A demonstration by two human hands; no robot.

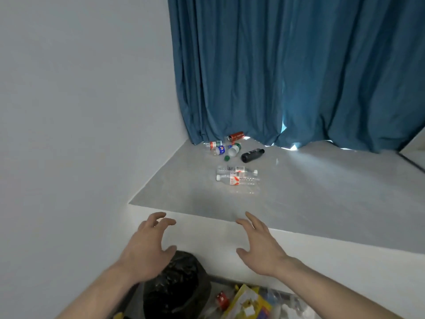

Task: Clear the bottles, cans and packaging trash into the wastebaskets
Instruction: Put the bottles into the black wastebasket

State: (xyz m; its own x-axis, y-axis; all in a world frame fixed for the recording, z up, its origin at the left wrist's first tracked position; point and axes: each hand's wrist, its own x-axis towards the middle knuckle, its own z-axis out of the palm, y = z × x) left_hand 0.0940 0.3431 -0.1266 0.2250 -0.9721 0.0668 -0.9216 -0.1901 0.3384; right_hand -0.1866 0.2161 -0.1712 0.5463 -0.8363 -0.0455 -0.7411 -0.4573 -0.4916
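Fingers of left hand [147, 247] and right hand [259, 244] spread, loosely curved, holding nothing, raised above black-lined wastebasket [177, 286]. Clear bottles [236, 177] lie side by side on grey ledge [322, 203], well apart from hands; black bottle [252, 155] and red can [236, 136] farther back by blue curtain [299, 77]. Clear bottles likely empty: light, thin-walled, prone to roll. Best grip round mid-body.

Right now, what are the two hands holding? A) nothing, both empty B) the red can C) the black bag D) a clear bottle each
A: the left hand and the right hand hover with fingers spread and nothing in them, while the clear bottles, the red can and the dark bottle lie far off on the grey ledge by the curtain.
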